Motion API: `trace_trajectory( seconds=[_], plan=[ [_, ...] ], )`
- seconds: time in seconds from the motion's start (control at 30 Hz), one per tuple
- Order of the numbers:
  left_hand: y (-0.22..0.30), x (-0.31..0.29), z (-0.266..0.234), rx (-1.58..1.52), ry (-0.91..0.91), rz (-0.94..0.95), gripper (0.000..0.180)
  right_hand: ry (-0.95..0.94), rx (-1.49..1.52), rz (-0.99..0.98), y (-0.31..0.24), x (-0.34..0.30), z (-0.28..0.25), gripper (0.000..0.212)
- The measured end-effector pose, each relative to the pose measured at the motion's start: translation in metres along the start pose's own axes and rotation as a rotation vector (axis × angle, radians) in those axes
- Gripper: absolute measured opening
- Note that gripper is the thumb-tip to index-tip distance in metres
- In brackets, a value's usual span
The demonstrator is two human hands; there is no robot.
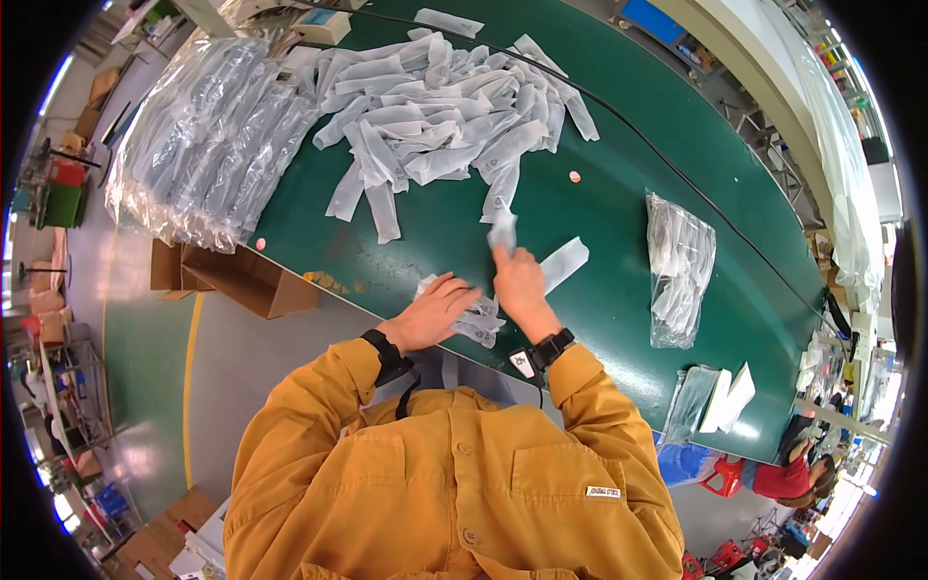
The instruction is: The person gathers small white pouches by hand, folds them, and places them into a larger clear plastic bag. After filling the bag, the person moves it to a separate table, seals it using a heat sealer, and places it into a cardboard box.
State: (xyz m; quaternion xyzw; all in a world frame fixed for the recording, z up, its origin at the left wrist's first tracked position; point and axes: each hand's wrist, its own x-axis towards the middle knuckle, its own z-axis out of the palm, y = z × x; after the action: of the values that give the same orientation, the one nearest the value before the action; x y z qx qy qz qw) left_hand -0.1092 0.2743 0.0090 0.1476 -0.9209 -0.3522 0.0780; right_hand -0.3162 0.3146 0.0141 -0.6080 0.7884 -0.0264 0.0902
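Note:
My left hand (432, 311) lies with its fingers stretched out over a few frosted plastic pouches (478, 327) near the table's front edge. Just to its right, my right hand (522, 283) is closed, its fingertips on a narrow frosted pouch (502, 230) that is blurred by motion. Beside that hand a single pouch (566, 263) lies flat on the green table. Farther back, a large loose heap of the same narrow pouches (445, 106) spreads across the table.
Large clear bags packed with pouches (208, 135) fill the back left corner. A smaller filled clear bag (680, 271) lies to the right, with more plastic packs (698, 398) near the right end. A black cable (667, 164) crosses the table. Cardboard boxes (246, 278) stand below the left edge.

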Motion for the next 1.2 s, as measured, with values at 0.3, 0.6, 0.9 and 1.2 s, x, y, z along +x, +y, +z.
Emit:
trace_trajectory(
  seconds=[0.3,0.6,0.9,1.2],
  plan=[
    [0.006,0.013,-0.021,0.227,0.002,0.116,0.064,0.195,0.496,-0.222,0.021,-0.035,-0.016,0.027],
    [-0.006,0.032,-0.013,0.143,-0.065,0.132,0.060,0.122,0.322,0.572,0.049,-0.034,0.009,0.033],
    [-0.007,0.044,-0.019,0.145,-0.114,0.190,0.059,0.296,0.525,0.126,0.042,-0.018,0.015,0.029],
    [-0.008,0.041,-0.019,0.110,-0.058,0.306,0.058,0.396,0.536,-0.074,0.026,-0.032,0.009,0.025]
  ],
)
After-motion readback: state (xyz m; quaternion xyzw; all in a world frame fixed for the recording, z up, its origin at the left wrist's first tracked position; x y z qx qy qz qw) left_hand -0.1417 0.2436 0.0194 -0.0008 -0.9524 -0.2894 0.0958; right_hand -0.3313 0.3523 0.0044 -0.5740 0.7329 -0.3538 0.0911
